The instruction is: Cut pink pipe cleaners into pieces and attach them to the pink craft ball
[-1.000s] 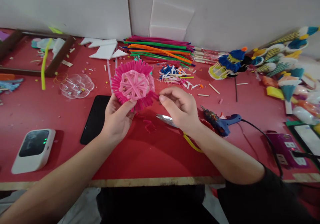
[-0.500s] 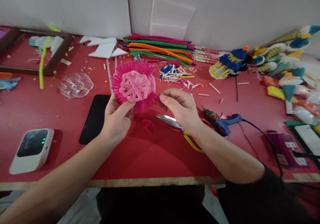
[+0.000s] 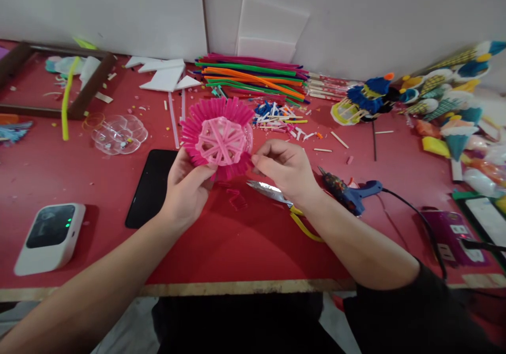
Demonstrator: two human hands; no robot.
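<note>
My left hand (image 3: 187, 190) grips the lower left edge of a pink pipe-cleaner flower (image 3: 222, 142), its thumb in front and its fingers mostly behind. The piece has a dark pink looped fringe round a paler pink centre with crossing strips. At its right edge, my right hand (image 3: 282, 169) pinches the fringe between thumb and forefinger, with the other fingers curled. Scissors (image 3: 272, 191) with yellow handles lie under my right wrist, partly hidden. Thin pink scraps (image 3: 237, 200) rest on the red table (image 3: 237, 254) below the flower.
A blue glue gun (image 3: 351, 193) with a black cord lies to the right. Behind are bundled coloured pipe cleaners (image 3: 253, 77) and cut bits (image 3: 276, 114). On the left are a black phone (image 3: 148, 190), a clear flower-shaped tray (image 3: 120, 135), a white device (image 3: 51, 238) and a brown frame (image 3: 90, 85).
The pink flower has shifted slightly right and down, tilting a little in my left hand. My right hand keeps its pinch at the flower's right edge and has hardly moved.
</note>
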